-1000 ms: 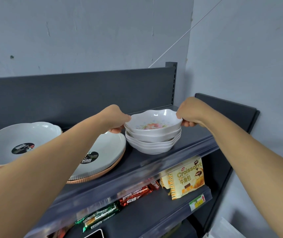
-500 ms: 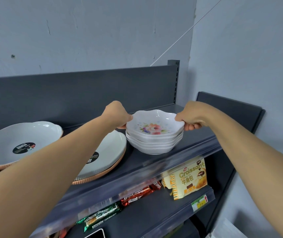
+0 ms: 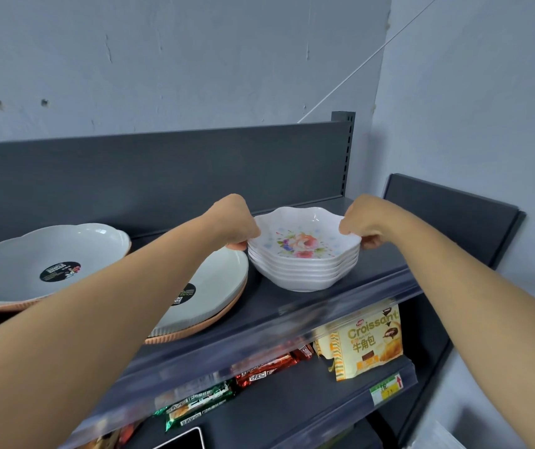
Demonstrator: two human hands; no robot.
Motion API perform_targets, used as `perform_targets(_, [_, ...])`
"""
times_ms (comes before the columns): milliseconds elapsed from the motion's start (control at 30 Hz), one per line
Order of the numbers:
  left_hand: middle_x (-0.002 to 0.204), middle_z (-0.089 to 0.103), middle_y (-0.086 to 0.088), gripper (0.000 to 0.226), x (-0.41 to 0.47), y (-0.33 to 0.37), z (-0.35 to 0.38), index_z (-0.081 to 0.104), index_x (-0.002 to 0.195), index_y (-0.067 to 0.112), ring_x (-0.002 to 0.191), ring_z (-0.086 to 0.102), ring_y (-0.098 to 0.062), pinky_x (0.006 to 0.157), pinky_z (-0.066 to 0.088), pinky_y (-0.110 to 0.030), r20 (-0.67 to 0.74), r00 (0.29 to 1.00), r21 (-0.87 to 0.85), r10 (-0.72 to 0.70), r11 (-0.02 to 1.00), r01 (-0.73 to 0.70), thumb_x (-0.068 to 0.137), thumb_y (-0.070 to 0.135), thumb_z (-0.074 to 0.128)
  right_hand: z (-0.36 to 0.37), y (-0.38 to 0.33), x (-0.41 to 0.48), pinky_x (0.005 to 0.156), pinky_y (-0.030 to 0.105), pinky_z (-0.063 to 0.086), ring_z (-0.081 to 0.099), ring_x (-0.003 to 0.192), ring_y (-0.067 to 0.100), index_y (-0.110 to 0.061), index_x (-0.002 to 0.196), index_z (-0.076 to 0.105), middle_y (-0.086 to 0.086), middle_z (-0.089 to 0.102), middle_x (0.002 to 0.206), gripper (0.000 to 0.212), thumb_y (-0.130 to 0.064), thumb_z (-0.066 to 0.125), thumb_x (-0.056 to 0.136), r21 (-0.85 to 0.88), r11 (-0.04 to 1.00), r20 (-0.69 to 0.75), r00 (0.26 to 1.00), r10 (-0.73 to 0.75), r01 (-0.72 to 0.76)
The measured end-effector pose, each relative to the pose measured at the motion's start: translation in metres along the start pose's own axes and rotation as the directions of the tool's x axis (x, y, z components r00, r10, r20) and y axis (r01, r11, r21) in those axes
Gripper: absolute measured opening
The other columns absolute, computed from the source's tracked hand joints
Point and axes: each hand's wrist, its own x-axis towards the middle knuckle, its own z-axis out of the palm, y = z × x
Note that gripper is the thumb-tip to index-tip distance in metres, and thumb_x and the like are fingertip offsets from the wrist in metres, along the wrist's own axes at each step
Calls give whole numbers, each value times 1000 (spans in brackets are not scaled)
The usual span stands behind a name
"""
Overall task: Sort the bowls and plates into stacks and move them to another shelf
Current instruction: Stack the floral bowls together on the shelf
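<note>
A stack of several white scalloped bowls (image 3: 305,270), the top one with a flower print, stands on the right part of the dark top shelf (image 3: 382,273). My left hand (image 3: 235,222) grips the stack's left rim and my right hand (image 3: 361,222) grips its right rim. Left of the bowls lies a stack of white plates on a pink one (image 3: 217,293), partly hidden by my left forearm. Another plate stack (image 3: 32,264) with a black sticker sits at the far left.
The shelf's dark back panel (image 3: 194,170) rises behind the dishes, and a grey wall closes the right side. On the lower shelf lie a croissant bag (image 3: 366,341) and snack bars (image 3: 266,371). A separate dark panel (image 3: 447,218) leans at the right.
The top bowl has settled level onto the stack, and the stack now sits nested tighter. Both hands stay on the rims. The camera has tilted slightly, showing more of the bowl's inside.
</note>
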Motion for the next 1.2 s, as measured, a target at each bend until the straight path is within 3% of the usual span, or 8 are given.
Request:
perform_targets(233, [72, 60, -13, 6, -2, 4, 1, 59, 88, -1, 54, 59, -20, 52, 53, -22, 47, 996, -80, -79, 993, 83, 88, 2, 54, 3, 0, 1, 49, 24, 44, 60, 57, 28, -1, 76, 50, 16, 56, 71, 18, 6, 43, 90, 90, 995, 108, 994, 21, -31])
perform_targets(367, [86, 61, -18, 18, 8, 6, 7, 63, 99, -7, 72, 61, -30, 75, 58, -33, 12, 998, -257, -67, 964, 68, 89, 6, 55, 3, 2, 9, 54, 28, 46, 62, 63, 33, 0, 75, 48, 19, 57, 75, 17, 6, 41, 89, 174, 984, 16, 999, 31, -34])
perform_targets(500, [97, 62, -20, 25, 13, 13, 9, 62, 108, -13, 84, 64, -28, 75, 58, -29, 20, 998, -421, -62, 905, 65, 88, -3, 52, -1, 6, 18, 49, 28, 46, 62, 58, 32, 0, 72, 50, 19, 59, 73, 18, 5, 41, 87, 222, 974, -56, 997, 54, -40])
perform_targets(633, [93, 62, -20, 14, 14, 18, 12, 64, 94, -7, 82, 62, -28, 83, 57, -32, 7, 1000, -426, -20, 905, 21, 88, -7, 51, -7, 7, 20, 52, 30, 51, 62, 59, 32, -4, 64, 47, 13, 55, 65, 22, 3, 44, 85, 167, 986, -211, 977, 36, -1])
perform_targets(767, [80, 59, -9, 14, 7, 20, 6, 60, 82, 7, 71, 59, -20, 68, 55, -26, -76, 997, -280, 28, 959, -48, 91, 0, 52, -15, -6, 16, 50, 26, 31, 42, 59, 26, -9, 58, 34, 5, 38, 60, 34, -2, 50, 88, -52, 991, -413, 900, -137, 127])
perform_targets(900, [79, 60, -8, 18, -17, 13, -21, 66, 98, 11, 77, 57, -25, 80, 52, -32, -206, 977, -155, 56, 984, -89, 88, 5, 53, -10, -48, 5, 45, 25, 21, 31, 50, 23, -10, 54, 31, 6, 32, 54, 36, -5, 53, 82, -114, 925, -357, 854, -379, 363])
perform_targets(1033, [89, 65, 0, 23, -62, -7, -61, 68, 109, 12, 82, 59, -19, 77, 43, -25, -362, 931, 26, 47, 999, -40, 88, 15, 59, 11, -101, -25, 63, 36, 50, 60, 75, 39, 5, 83, 63, 17, 65, 78, 22, -17, 60, 85, -103, 787, -155, 772, -616, 608])
perform_targets(1200, [100, 69, 1, 20, -133, -49, -106, 72, 104, 14, 93, 62, -18, 72, 43, -22, -474, 878, 127, -69, 981, 145, 86, 20, 64, 47, -153, -75, 80, 42, 53, 66, 93, 36, 4, 107, 67, 19, 69, 107, 35, -25, 63, 87, -81, 603, 23, 606, -795, 794])
